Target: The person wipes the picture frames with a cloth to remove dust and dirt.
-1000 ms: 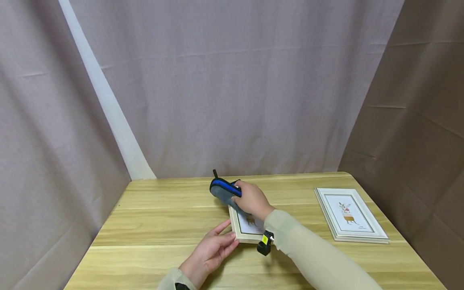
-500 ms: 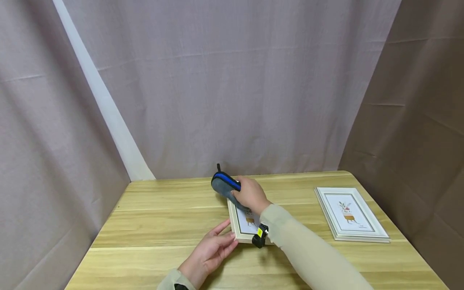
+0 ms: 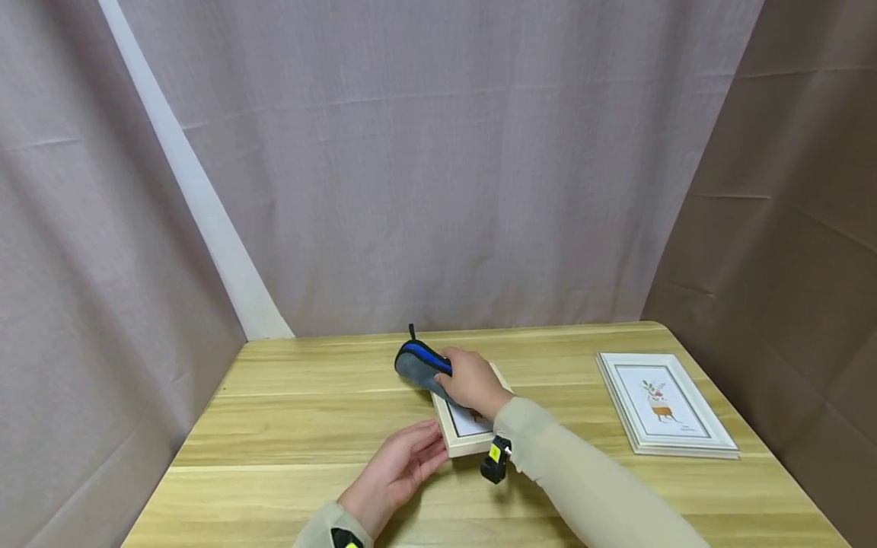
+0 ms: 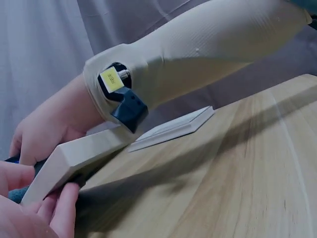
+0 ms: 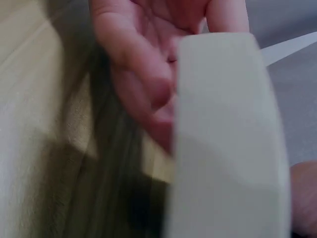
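Note:
My left hand (image 3: 400,463) holds a cream picture frame (image 3: 473,444) by its near left corner. In the left wrist view its fingers (image 4: 66,208) reach under the frame, which is tilted with its near edge raised off the table. My right hand (image 3: 473,378) grips a grey soft pad (image 3: 416,371) with a blue-and-black back and a small black loop, laid across the frame's glass. The pad's far end juts past the frame's left side. Hand and pad hide most of the plant print. The frame's pale edge (image 5: 223,129) fills the right wrist view.
On the right of the wooden table (image 3: 294,426) lies a white picture frame (image 3: 668,403), apparently stacked on another, with a plant print. Grey curtains (image 3: 445,190) hang behind and at both sides. A small black wrist camera (image 3: 495,460) hangs under my right sleeve.
The pad has moved slightly up the glass and then back down to the left with my right hand. My left fingers have shifted a little at the frame's corner.

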A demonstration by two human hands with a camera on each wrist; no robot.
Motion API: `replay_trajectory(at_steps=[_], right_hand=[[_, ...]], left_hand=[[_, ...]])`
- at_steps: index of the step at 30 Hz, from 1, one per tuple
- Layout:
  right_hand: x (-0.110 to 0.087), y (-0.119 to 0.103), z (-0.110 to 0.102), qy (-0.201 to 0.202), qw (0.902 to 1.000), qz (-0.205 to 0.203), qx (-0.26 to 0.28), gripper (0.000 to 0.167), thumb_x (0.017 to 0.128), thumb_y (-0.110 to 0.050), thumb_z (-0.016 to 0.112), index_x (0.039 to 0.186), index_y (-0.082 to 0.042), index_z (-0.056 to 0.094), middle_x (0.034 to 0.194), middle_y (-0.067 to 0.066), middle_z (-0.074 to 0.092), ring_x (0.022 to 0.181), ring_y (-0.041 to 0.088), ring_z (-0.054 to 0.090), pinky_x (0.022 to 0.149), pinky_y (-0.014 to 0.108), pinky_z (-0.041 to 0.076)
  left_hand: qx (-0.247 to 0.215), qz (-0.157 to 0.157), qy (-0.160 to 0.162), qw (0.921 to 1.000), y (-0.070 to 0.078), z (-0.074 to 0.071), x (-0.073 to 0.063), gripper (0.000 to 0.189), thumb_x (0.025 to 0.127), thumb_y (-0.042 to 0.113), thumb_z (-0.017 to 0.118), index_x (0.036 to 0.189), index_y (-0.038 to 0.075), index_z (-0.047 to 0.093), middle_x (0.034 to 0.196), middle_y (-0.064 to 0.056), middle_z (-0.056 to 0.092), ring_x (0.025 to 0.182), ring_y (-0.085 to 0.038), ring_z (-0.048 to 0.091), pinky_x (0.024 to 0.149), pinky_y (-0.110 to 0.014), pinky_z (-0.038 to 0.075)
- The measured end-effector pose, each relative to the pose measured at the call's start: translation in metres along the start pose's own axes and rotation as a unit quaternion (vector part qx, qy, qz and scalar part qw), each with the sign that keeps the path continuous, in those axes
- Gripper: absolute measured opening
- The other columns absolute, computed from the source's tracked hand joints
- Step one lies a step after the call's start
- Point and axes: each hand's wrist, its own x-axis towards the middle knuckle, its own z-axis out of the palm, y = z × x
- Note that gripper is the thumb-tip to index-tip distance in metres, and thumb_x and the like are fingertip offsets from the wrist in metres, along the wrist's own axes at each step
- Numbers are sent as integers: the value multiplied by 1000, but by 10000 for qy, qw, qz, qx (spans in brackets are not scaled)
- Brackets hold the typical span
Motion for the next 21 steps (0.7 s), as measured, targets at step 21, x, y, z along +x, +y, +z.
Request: replay_trajectory(at_steps=[21], right_hand=[[-8, 3, -6, 32, 9996, -105, -247, 45, 98, -20, 85, 136, -1, 70, 123, 16, 77, 106, 30, 73, 95, 49, 61]], left_hand=[[621, -116, 22, 9980, -3, 4, 8, 54, 109, 1, 62, 156, -14, 40, 113, -8, 78, 106, -21, 75, 95, -39, 64]])
